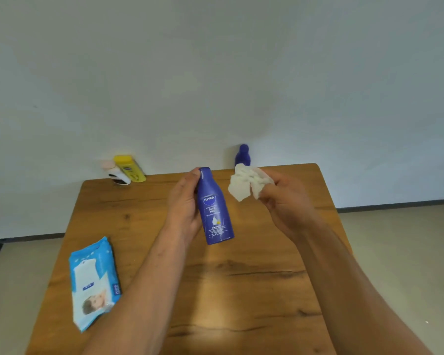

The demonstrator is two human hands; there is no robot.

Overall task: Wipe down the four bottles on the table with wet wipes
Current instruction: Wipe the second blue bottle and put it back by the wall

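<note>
My left hand (183, 203) grips a blue Nivea bottle (215, 208) from its left side and holds it above the wooden table (241, 290), label towards me. My right hand (282, 201) holds a crumpled white wet wipe (246, 184) just to the right of the bottle, apart from it. A second blue bottle (242, 154) stands at the table's far edge, partly behind the wipe. At the far left corner stand a yellow bottle (130, 168) and a white bottle with a pink cap (116, 173).
A blue pack of wet wipes (92, 283) lies flat near the table's left edge. A white wall rises right behind the table. Beige floor shows on both sides.
</note>
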